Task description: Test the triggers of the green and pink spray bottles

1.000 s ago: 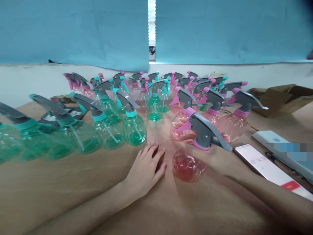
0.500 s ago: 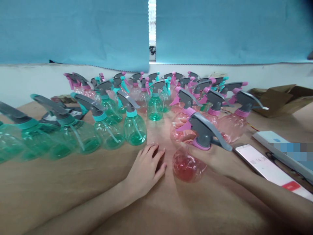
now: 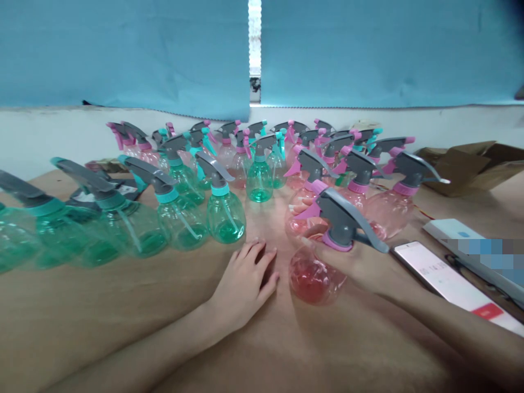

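My right hand (image 3: 360, 262) is wrapped round the neck of a pink spray bottle (image 3: 313, 278) with a grey trigger head (image 3: 344, 218); the bottle stands on the brown table (image 3: 123, 305). My left hand (image 3: 245, 281) lies flat on the table just left of that bottle, fingers stretched out and holding nothing. A green spray bottle (image 3: 225, 213) stands a little beyond the left hand's fingertips.
Several green bottles (image 3: 135, 218) line the left side and several pink ones (image 3: 385, 202) the right, with more at the back. A phone (image 3: 442, 278) and a white flat box (image 3: 470, 245) lie at the right. Cardboard (image 3: 470, 164) sits far right; blue curtains hang behind.
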Demonstrator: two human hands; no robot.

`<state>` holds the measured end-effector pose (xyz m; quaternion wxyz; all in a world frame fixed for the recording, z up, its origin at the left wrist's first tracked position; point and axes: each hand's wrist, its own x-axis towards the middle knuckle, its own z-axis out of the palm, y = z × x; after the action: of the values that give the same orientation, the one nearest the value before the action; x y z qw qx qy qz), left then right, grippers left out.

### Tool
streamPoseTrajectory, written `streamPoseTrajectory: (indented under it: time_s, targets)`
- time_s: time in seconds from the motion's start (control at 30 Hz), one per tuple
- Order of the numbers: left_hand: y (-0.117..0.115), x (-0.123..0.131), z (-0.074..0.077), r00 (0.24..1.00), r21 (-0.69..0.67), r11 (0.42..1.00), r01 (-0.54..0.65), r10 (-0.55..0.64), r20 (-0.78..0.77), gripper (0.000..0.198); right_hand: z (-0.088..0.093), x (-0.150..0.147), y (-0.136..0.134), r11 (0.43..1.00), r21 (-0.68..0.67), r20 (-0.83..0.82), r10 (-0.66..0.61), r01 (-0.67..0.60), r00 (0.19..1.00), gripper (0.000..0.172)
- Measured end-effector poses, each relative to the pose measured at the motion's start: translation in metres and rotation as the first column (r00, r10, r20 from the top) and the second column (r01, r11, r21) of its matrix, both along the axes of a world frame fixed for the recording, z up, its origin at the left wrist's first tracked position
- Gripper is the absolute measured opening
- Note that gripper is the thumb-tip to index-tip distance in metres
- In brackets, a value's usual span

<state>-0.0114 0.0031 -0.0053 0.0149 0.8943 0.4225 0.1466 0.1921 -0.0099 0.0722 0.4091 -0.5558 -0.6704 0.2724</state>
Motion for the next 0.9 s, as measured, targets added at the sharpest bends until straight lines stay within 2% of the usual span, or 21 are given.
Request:
streamPoseTrajectory:
  time_s: [0.23, 0.5, 0.67, 0.9]
  targets:
    - [0.0005, 0.0006, 0.0001, 1.0, -0.005, 1.0, 0.0, -0.001, -0.019, 0.034, 0.0047, -0.0019, -0.0009, 1.0, 0.003, 0.077, -0.026, 0.026, 0.997, 0.01]
    - [0.0001, 0.0006, 0.0012, 1.0, -0.01, 1.0, 0.001, -0.002, -0.026, 0.036, 0.0009, -0.0006, -0.0005, 1.0, 0.012, 0.034, -0.003, 0.003, 0.999, 0.004]
    - [0.0001, 0.0006, 0.0004, 1.0, -0.012, 1.0, 0.001, -0.001, -0.025, 0.035, -0.0008, -0.0006, 0.001, 1.0, 0.022, 0.028, -0.019, 0.018, 0.999, 0.011]
    - [-0.0001, 0.0007, 0.0017, 0.999, -0.008, 1.0, -0.002, 0.002, -0.032, 0.035, 0.009, -0.0044, -0.0006, 0.999, 0.021, 0.084, -0.041, 0.04, 0.996, 0.013]
